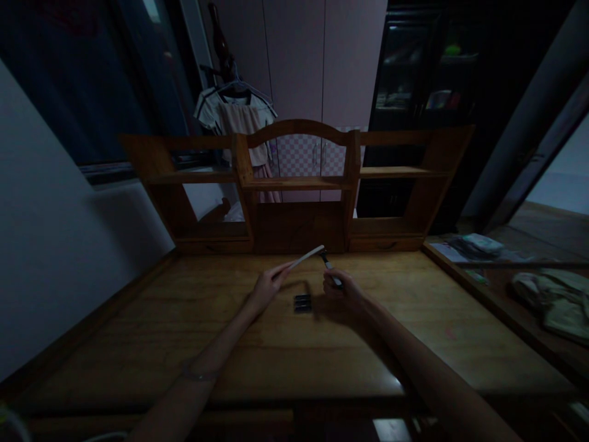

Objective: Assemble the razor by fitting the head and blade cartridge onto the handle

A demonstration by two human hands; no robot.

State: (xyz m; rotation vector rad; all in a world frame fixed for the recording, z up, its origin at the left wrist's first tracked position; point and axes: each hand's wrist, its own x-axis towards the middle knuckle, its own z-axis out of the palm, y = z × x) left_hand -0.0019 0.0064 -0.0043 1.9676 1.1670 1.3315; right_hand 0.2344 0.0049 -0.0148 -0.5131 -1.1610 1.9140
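My left hand (pixel 269 285) is closed around the near end of a thin, pale strip (pixel 306 255), which slants up and to the right above the table. My right hand (pixel 339 285) grips the handle of a small tool (pixel 326 263) with a dark head and a part-white handle. The tool's head is at the far end of the strip; whether the two touch I cannot tell. Between and below my hands, several small dark pieces (pixel 302 302) lie in a stack of short rows on the wooden table (pixel 276 362).
A wooden shelf unit (pixel 299 183) with small drawers stands along the table's back edge. Clothes (pixel 242 116) hang behind it at the left. To the right, beyond the table's raised edge, lie a plastic-wrapped bundle (pixel 482 244) and folded cloth (pixel 561 301).
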